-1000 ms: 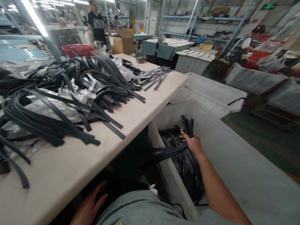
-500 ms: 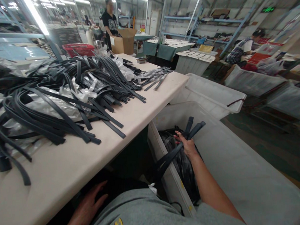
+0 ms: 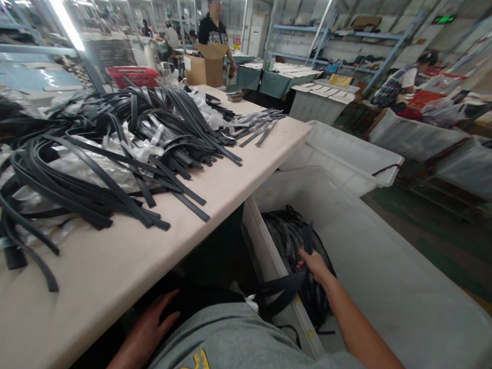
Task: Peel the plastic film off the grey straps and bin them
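Observation:
My right hand (image 3: 316, 267) is closed around a few flat dark straps (image 3: 286, 283), low inside a white plastic bin (image 3: 367, 255). The straps run over the bin's near wall towards my lap, and their far ends point down into the bin. Beneath the hand, a heap of similar dark straps (image 3: 283, 237) fills the bin's left part. My left hand (image 3: 156, 321) lies below the table edge with thumb and fingers apart. Nothing shows in it, though the dark area beside it hides detail.
A large pile of dark straps with clear plastic wrapping (image 3: 106, 152) covers much of the pale table (image 3: 237, 179). Behind it stand a red basket (image 3: 131, 76) and a cardboard box (image 3: 206, 66) with a person beside it. Another white bin (image 3: 350, 152) stands beyond mine.
My right hand has moved down and slightly nearer with the straps, lowering them into the bin. My left hand has barely moved. The person at the box has shifted right.

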The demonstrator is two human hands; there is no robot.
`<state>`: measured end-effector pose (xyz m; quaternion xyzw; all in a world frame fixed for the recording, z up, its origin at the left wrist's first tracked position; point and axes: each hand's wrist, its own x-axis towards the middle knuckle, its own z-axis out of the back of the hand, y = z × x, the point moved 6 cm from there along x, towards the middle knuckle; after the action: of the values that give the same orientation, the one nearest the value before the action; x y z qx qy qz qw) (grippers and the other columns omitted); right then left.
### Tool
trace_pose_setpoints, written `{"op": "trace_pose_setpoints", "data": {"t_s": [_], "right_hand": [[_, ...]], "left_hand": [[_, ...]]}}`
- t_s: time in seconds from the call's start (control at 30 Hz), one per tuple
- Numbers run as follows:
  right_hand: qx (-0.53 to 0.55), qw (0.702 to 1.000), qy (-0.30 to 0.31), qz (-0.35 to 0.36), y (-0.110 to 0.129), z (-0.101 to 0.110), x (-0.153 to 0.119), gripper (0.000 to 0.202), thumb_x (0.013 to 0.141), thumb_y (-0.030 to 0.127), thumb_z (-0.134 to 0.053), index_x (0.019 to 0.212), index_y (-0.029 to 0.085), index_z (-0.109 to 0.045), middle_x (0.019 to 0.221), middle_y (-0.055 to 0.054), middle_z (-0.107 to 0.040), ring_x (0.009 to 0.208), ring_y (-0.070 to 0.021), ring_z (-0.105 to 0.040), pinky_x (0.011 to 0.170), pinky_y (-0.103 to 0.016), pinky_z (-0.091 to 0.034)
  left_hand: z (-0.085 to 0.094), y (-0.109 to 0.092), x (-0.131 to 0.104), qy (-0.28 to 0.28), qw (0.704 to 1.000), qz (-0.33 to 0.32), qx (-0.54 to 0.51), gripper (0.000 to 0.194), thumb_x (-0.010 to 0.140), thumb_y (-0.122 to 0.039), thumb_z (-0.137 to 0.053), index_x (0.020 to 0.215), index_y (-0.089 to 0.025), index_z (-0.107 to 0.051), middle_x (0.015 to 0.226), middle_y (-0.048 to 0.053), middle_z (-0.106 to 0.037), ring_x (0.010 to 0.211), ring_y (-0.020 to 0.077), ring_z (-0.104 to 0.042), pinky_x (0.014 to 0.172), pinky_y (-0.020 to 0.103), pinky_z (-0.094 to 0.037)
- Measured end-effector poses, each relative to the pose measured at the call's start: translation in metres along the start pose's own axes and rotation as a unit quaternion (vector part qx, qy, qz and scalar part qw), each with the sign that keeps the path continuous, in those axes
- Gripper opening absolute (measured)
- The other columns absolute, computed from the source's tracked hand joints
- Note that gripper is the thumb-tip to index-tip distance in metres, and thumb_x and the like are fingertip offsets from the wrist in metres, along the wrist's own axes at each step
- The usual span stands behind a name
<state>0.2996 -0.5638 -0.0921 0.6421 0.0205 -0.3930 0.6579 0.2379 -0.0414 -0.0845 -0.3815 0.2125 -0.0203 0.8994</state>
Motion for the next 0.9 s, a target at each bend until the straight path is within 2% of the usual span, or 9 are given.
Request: {"op": "trace_pose_setpoints", "data": {"t_s": [0.1, 0.23, 0.37, 0.43, 0.5, 0.6, 0.7, 0.8, 0.9], "right_hand": [[0.038, 0.996, 0.061, 0.062, 0.041, -0.030, -0.016, 0.031, 0.089, 0.041, -0.064, 0.107, 0.017, -0.057, 0.075, 0.003, -0.067, 0.035, -0.0021, -0.037, 0.038, -0.017, -0.043], [0.073, 0.963, 0.243, 0.093, 0.076, -0.102, -0.066, 0.055, 0.078, 0.066, -0.063, 0.107, 0.019, -0.059, 0.067, 0.004, -0.062, 0.036, -0.0020, -0.028, 0.034, -0.016, -0.031], [0.057, 0.903, 0.420, 0.071, 0.081, -0.176, -0.133, 0.063, 0.080, 0.074, -0.053, 0.105, 0.017, -0.060, 0.060, 0.002, -0.059, 0.033, -0.0019, -0.024, 0.033, -0.017, -0.024], [0.030, 0.864, 0.499, 0.067, 0.080, -0.207, -0.165, 0.057, 0.085, 0.071, -0.049, 0.101, 0.017, -0.059, 0.059, 0.001, -0.060, 0.033, -0.0021, -0.026, 0.034, -0.017, -0.024], [-0.030, 0.822, 0.561, 0.091, 0.078, -0.233, -0.192, 0.051, 0.090, 0.065, -0.047, 0.094, 0.016, -0.059, 0.062, 0.000, -0.061, 0.034, -0.0025, -0.031, 0.036, -0.017, -0.025], [-0.136, 0.766, 0.608, 0.159, 0.072, -0.266, -0.223, 0.048, 0.091, 0.060, -0.048, 0.083, 0.014, -0.059, 0.064, 0.000, -0.061, 0.037, -0.0035, -0.040, 0.037, -0.017, -0.026], [-0.203, 0.725, 0.627, 0.203, 0.062, -0.292, -0.244, 0.044, 0.090, 0.058, -0.051, 0.080, 0.015, -0.056, 0.065, 0.002, -0.058, 0.039, -0.0051, -0.045, 0.037, -0.018, -0.030], [-0.230, 0.707, 0.628, 0.228, 0.053, -0.309, -0.257, 0.040, 0.088, 0.056, -0.054, 0.081, 0.017, -0.056, 0.066, 0.003, -0.057, 0.041, -0.0062, -0.046, 0.039, -0.018, -0.034], [-0.229, 0.714, 0.627, 0.211, 0.043, -0.318, -0.258, 0.045, 0.087, 0.061, -0.052, 0.080, 0.017, -0.055, 0.063, 0.003, -0.055, 0.040, -0.0064, -0.044, 0.037, -0.019, -0.031]], "left_hand": [[0.003, -0.003, -0.002, -0.016, 1.000, -0.004, 0.004, 0.053, 0.082, -0.045, -0.051, 0.127, -0.020, -0.061, 0.133, 0.009, -0.062, 0.122, 0.0294, -0.058, 0.108, 0.047, -0.043], [0.011, -0.017, -0.006, -0.040, 0.999, -0.001, -0.034, 0.047, 0.081, -0.043, -0.055, 0.123, -0.023, -0.064, 0.130, 0.006, -0.064, 0.121, 0.0287, -0.058, 0.109, 0.045, -0.042], [0.021, -0.046, -0.011, -0.060, 0.986, 0.009, -0.156, 0.043, 0.083, -0.042, -0.056, 0.120, -0.022, -0.065, 0.122, 0.006, -0.068, 0.113, 0.0262, -0.063, 0.103, 0.041, -0.047], [0.031, -0.065, -0.015, -0.085, 0.968, -0.001, -0.237, 0.044, 0.085, -0.043, -0.056, 0.122, -0.021, -0.063, 0.121, 0.008, -0.069, 0.110, 0.0248, -0.064, 0.101, 0.039, -0.048], [0.043, -0.083, -0.020, -0.119, 0.942, -0.013, -0.314, 0.047, 0.085, -0.043, -0.058, 0.124, -0.019, -0.061, 0.118, 0.009, -0.069, 0.105, 0.0236, -0.065, 0.097, 0.037, -0.050], [0.060, -0.104, -0.026, -0.166, 0.898, -0.032, -0.406, 0.047, 0.078, -0.044, -0.068, 0.116, -0.016, -0.065, 0.108, 0.010, -0.071, 0.089, 0.0210, -0.067, 0.085, 0.032, -0.052], [0.072, -0.109, -0.029, -0.204, 0.865, -0.042, -0.456, 0.039, 0.072, -0.045, -0.074, 0.094, -0.014, -0.070, 0.090, 0.007, -0.072, 0.078, 0.0190, -0.064, 0.075, 0.029, -0.051], [0.081, -0.098, -0.033, -0.255, 0.848, -0.006, -0.464, 0.034, 0.072, -0.046, -0.075, 0.076, -0.012, -0.069, 0.071, 0.002, -0.067, 0.065, 0.0152, -0.058, 0.064, 0.025, -0.047], [0.092, -0.098, -0.038, -0.263, 0.859, -0.016, -0.440, 0.033, 0.080, -0.044, -0.067, 0.076, -0.012, -0.069, 0.068, 0.001, -0.065, 0.065, 0.0145, -0.056, 0.064, 0.024, -0.045]]}}
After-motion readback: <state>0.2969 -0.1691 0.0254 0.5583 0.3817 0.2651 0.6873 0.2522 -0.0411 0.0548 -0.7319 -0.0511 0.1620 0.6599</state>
